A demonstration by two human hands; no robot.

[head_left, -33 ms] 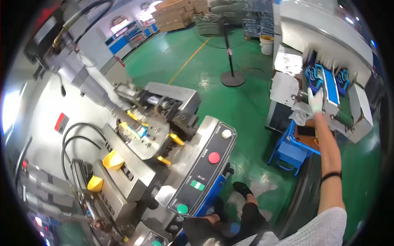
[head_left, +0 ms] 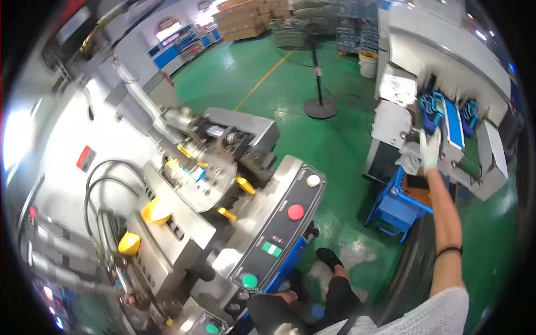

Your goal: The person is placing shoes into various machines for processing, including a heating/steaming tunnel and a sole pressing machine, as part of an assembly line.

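Right hand (head_left: 430,153) eases back slightly at three o'clock!
Fingers now spread, seemingly released, forearm (head_left: 445,218) outstretched; blue looped parts (head_left: 436,110) just beyond, two o'clock. Left hand (head_left: 286,330), six o'clock, cropped: grip can't be told.

A bunch of blue looped pieces (head_left: 431,110), lighter and darker blue mixed, is kinda heaped up just left of the flat blue strip (head_left: 453,124). A second similar bunch (head_left: 469,116) is parked along the strip's right side; single shapes can't really be made out.
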